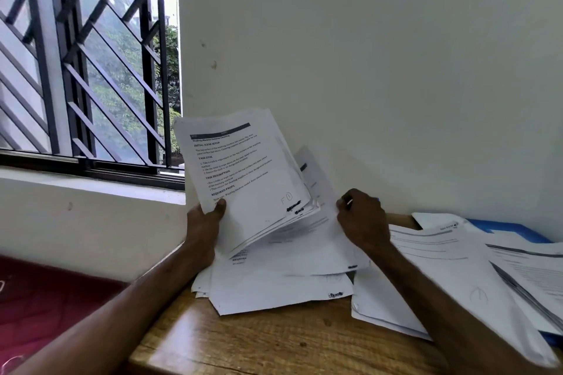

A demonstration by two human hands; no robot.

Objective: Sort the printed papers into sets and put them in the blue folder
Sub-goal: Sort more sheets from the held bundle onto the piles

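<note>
Sorting looks midway: left hand [203, 224] grips a raised stack [243, 173]; right hand [362, 221] pinches a loose sheet [321, 192]; piles [274, 289] cover the tabletop [274, 344]; blue folder [511, 230] lies part-buried, far-right corner.

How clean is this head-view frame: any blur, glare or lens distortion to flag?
Head view: soft daylight from the window, slightly blown out at its top, no glare on paper; headings on the stack in the left hand read sharp; the loose sheet in the right hand is blurred; wide-angle stretch warps the right-edge papers.
</note>
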